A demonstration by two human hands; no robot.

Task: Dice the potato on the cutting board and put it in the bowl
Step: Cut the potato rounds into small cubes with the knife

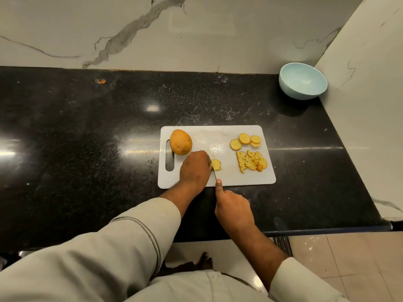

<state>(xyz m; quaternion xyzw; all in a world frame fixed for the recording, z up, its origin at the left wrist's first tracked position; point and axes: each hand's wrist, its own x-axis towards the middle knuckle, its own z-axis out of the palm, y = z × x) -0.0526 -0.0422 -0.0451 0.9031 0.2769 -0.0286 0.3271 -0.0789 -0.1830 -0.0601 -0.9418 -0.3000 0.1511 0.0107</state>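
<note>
Head view: the left hand point(194, 167) presses a slice point(216, 164) on the board point(218, 136); the right hand point(234, 209) grips the knife point(214, 174), blade running away from the person just beside the left fingertips. The bowl point(303, 81) sits well apart, far right on the desk point(87, 127).

One white plastic cutting board point(229, 131) is seen on one black speckled stone counter point(87, 127), and one pale blue round bowl point(303, 81) is counted near the corner. One whole brown-skinned potato point(180, 142) is counted on the board, along with four round yellow potato slices point(245, 141), one further partly cut slice point(216, 165) and one heap of diced yellow potato pieces point(250, 161) too tightly packed to be counted. Two hands are counted, the left hand point(195, 168) and the right hand point(234, 209), with one thin metal knife blade point(214, 174) between them.
</note>
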